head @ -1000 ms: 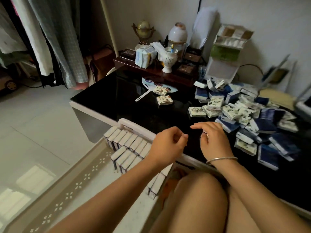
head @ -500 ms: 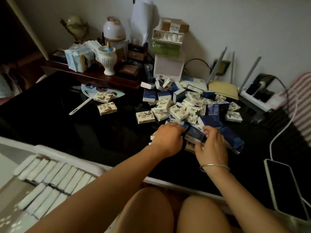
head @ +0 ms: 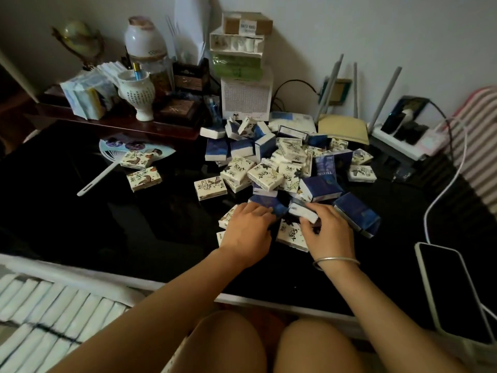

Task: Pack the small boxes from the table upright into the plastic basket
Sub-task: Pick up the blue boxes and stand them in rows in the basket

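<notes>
A loose pile of small boxes (head: 282, 162), blue ones and white ones with ink drawings, covers the middle of the black table (head: 80, 224). At the pile's near edge my left hand (head: 248, 230) lies over white boxes, its fingertips on a blue box (head: 267, 203). My right hand (head: 329, 234) pinches a blue-and-white box (head: 301, 211) between thumb and fingers. The plastic basket (head: 88, 281) shows at the lower left, with rows of white boxes (head: 48, 313) standing upright inside.
Two more white boxes (head: 144, 177) lie apart beside a paper fan (head: 134, 146). A phone (head: 454, 292) with a white cable rests at the right edge. Jars, a cup, stacked cartons and a router crowd the back. My knees are under the table's front edge.
The view swung right from the basket to the pile. Both hands moved from the table's front edge into the boxes, and my right hand now pinches one.
</notes>
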Motion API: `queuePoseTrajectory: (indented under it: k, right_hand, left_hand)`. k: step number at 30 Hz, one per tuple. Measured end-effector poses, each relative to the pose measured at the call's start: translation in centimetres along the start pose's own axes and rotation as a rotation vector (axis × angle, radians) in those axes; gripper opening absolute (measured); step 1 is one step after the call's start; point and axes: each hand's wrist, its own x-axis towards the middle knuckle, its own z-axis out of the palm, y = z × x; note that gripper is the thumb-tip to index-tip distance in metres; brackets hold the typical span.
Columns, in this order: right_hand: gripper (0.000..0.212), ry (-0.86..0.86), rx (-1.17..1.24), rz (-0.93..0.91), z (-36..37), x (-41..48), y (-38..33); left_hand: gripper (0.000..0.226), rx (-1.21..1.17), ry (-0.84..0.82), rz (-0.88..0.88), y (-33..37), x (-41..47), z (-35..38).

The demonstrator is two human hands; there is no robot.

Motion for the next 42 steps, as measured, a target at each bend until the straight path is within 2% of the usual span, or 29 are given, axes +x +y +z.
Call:
queuePoseTrajectory:
  k: [4, 7, 10, 14, 16, 19, 20, 23, 25, 28, 31, 33, 36, 38, 42]
  right_hand:
    - [0.03, 0.048, 0.173, -0.053, -0.3, -1.1, -0.1]
    - [0.032, 0.014, 0.266, -0.056, -0.4, -1.9, -0.4]
    - [0.034, -0.033, 0.353, -0.049, -0.7, -2.4, -0.6]
    - [0.023, -0.049, 0.477, 0.088, -1.0, -2.5, -0.9]
    - [0.024, 0.01, 0.429, 0.054, -1.1, -2.4, -0.9]
    - [0.004, 0.064, 0.389, 0.009, -0.9, -2.1, -0.9]
    - [0.005, 0.064, 0.385, 0.019, -0.9, -2.1, -0.9]
    - [0.033, 0.034, 0.418, 0.09, -0.6, -2.0, -0.8]
    - [0.052, -0.016, 0.509, 0.21, -0.6, -2.1, -1.0]
    - [0.069, -0.063, 0.647, 0.338, -0.9, -2.2, -1.4]
    - [0.072, -0.066, 0.655, 0.295, -1.5, -2.6, -2.2]
    - [0.075, -0.069, 0.629, 0.219, -1.9, -2.8, -3.5]
    - [0.082, -0.129, 0.604, 0.075, -2.0, -3.2, -6.6]
    - [0.079, -0.201, 0.533, -0.032, -1.9, -3.6, -9.1]
    - [0.052, -0.261, 0.428, -0.2, -1.4, -4.8, -14.2]
  left_hand:
    - [0.02, -0.105, 0.099, -0.041, -0.5, -0.7, 0.5]
    - [0.026, -0.113, 0.098, -0.094, -0.7, -0.1, 0.1]
    - [0.041, -0.119, 0.015, -0.175, -1.1, 0.9, -0.5]
    - [0.036, -0.064, -0.08, -0.172, -2.2, 2.3, -1.2]
    - [0.041, -0.059, -0.149, -0.154, -2.5, 3.0, -1.7]
    - [0.051, 0.003, -0.239, -0.132, -2.5, 3.9, -2.3]
    - [0.054, 0.036, -0.268, -0.118, -2.5, 4.2, -2.3]
    - [0.064, 0.09, -0.337, -0.071, -2.2, 4.8, -2.3]
    - [0.069, 0.106, -0.344, -0.041, -1.9, 5.0, -2.6]
    - [0.067, 0.097, -0.335, -0.036, -1.2, 4.9, -3.5]
    - [0.038, 0.045, -0.181, -0.103, -0.6, 3.9, -5.7]
    - [0.027, -0.012, -0.033, -0.229, -1.0, 2.5, -7.6]
    - [0.028, -0.204, 0.125, -0.459, -2.5, -0.8, -10.3]
    - [0.031, -0.37, 0.216, -0.603, -3.8, -3.5, -11.6]
    - [0.041, -0.807, 0.41, -0.685, -6.0, -10.4, -13.3]
